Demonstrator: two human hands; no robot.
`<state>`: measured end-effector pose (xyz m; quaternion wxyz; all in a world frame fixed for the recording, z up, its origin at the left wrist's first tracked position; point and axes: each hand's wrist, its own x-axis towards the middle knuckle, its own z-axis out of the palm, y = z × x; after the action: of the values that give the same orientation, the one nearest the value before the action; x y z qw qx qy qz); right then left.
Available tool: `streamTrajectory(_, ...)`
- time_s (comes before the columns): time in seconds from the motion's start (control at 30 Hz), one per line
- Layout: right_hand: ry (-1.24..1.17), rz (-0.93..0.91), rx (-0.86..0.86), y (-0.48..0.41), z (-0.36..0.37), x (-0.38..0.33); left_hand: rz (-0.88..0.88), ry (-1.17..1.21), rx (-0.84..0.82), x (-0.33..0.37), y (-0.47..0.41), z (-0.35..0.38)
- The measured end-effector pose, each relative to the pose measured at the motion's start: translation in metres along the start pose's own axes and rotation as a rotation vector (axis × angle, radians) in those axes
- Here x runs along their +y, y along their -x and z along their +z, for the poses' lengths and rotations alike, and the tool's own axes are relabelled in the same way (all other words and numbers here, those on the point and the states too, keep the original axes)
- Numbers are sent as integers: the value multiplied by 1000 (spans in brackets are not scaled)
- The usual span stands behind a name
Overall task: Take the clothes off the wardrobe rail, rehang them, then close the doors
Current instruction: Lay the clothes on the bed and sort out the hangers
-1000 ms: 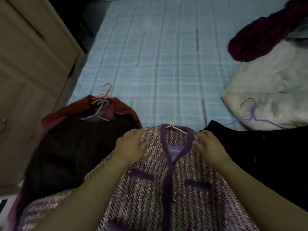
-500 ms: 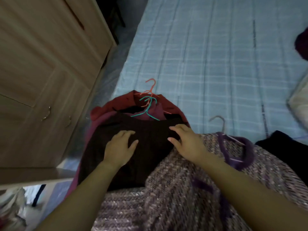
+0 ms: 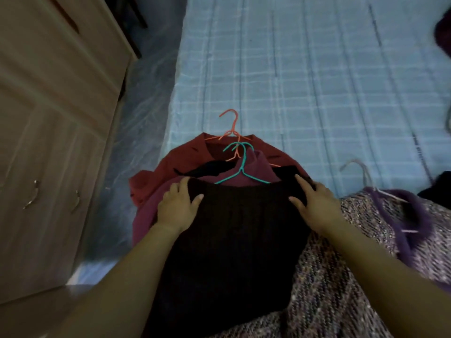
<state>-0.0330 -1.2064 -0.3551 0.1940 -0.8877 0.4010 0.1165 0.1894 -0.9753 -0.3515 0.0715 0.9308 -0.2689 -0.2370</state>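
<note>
Left hand (image 3: 179,206) lay flat, fingers apart, on the black knit top's (image 3: 244,228) left shoulder | right hand (image 3: 314,203) likewise on the right shoulder | teal hanger (image 3: 242,168) poked out between them

No text, label, brand, number or sign to read with certainty anywhere. Only a short row of small dark marks (image 3: 420,152) along one stripe of the blue checked bedsheet (image 3: 305,76), perhaps printing, but too blurred to make out.
</note>
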Motion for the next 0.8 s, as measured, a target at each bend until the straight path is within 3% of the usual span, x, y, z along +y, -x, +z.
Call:
streamTrajectory(0.1, -103, 28, 26, -6, -14, -2, -63, -3, -29, -6, 1, -3)
streamTrajectory(0.23, -40, 28, -51, -5, -19, 5, -55, 73, -38, -9, 15, -17)
streamTrajectory(0.37, -179, -13, -124, 7, -23, 9, -11, 191, 172, -3, 57, -40)
streamTrajectory(0.5, -194, -136, -15, 38, -45, 0, -10, 263, 334, 4, 121, -63)
streamTrajectory(0.67, -425, -453, 90, 82, -99, -27, -91, 224, 620, 10, 202, -119)
streamTrajectory(0.8, -527, -611, 147, 122, -121, -52, -145, 190, 757, 2, 268, -155)
